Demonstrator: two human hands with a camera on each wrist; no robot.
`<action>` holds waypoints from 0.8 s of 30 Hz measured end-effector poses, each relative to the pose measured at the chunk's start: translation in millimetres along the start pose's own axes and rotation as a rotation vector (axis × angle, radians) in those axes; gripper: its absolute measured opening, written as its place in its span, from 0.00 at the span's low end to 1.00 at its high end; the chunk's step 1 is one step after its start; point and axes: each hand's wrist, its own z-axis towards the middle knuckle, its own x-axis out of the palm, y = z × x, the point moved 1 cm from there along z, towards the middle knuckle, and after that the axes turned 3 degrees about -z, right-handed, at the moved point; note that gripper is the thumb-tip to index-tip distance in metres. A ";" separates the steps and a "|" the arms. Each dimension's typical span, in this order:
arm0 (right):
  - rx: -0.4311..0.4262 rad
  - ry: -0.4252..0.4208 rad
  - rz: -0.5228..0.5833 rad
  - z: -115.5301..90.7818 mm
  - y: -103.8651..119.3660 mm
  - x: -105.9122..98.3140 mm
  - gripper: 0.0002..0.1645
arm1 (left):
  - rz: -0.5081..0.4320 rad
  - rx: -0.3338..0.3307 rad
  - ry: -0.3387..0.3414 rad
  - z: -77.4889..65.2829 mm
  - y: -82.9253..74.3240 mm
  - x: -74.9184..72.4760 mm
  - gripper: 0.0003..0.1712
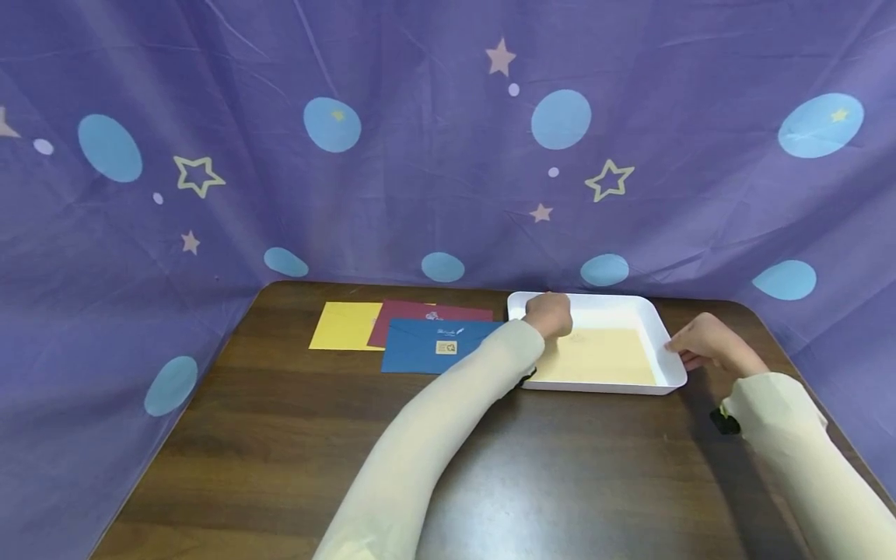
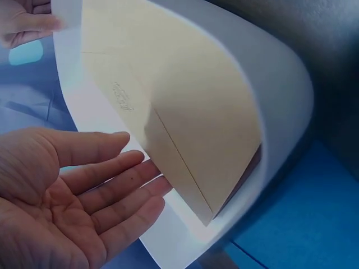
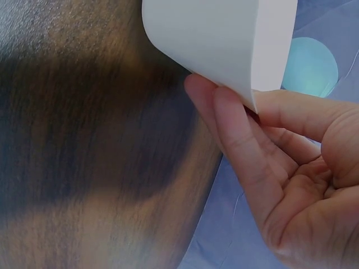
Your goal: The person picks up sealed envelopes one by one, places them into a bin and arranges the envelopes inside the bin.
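A white tray (image 1: 616, 305) stands at the back right of the table, with a cream envelope (image 1: 605, 358) lying in it. In the left wrist view a dark edge shows under the envelope's corner. My left hand (image 1: 549, 313) reaches over the tray's left end. Its fingers are loosely extended, thumb apart, with the fingertips (image 2: 151, 204) right at the envelope's edge. On the tray's right side, my right hand (image 1: 707, 342) pinches the rim between thumb and fingers, as the right wrist view shows from close by.
Left of the tray, a blue envelope (image 1: 413, 350) overlaps a dark red envelope (image 1: 392, 313), which overlaps a yellow envelope (image 1: 343, 327). My left sleeve (image 1: 448, 412) crosses in front of the blue one. A purple patterned cloth (image 1: 434, 194) hangs behind the wooden table (image 1: 294, 451).
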 end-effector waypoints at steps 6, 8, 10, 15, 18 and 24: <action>-0.011 -0.005 -0.010 -0.2 0.9 0.1 0.17 | -0.030 0.024 0.021 -2.3 5.6 -1.5 0.07; -0.010 -0.008 -0.013 -0.1 0.5 0.9 0.16 | -0.045 0.040 0.001 -4.5 8.7 -4.8 0.05; -0.005 -0.007 -0.015 -0.2 -0.4 1.9 0.16 | -0.069 0.072 0.001 -6.3 13.4 -9.9 0.03; -0.002 0.010 -0.022 -1.4 -2.8 4.1 0.14 | -0.147 0.277 0.094 -11.9 33.9 -28.5 0.23; -0.004 0.027 -0.023 -3.3 -1.8 4.3 0.13 | -0.232 0.438 0.148 -21.7 50.0 -41.6 0.19; -0.014 0.025 -0.012 -3.1 3.5 0.4 0.14 | -0.361 0.602 0.158 -40.4 80.2 -66.7 0.14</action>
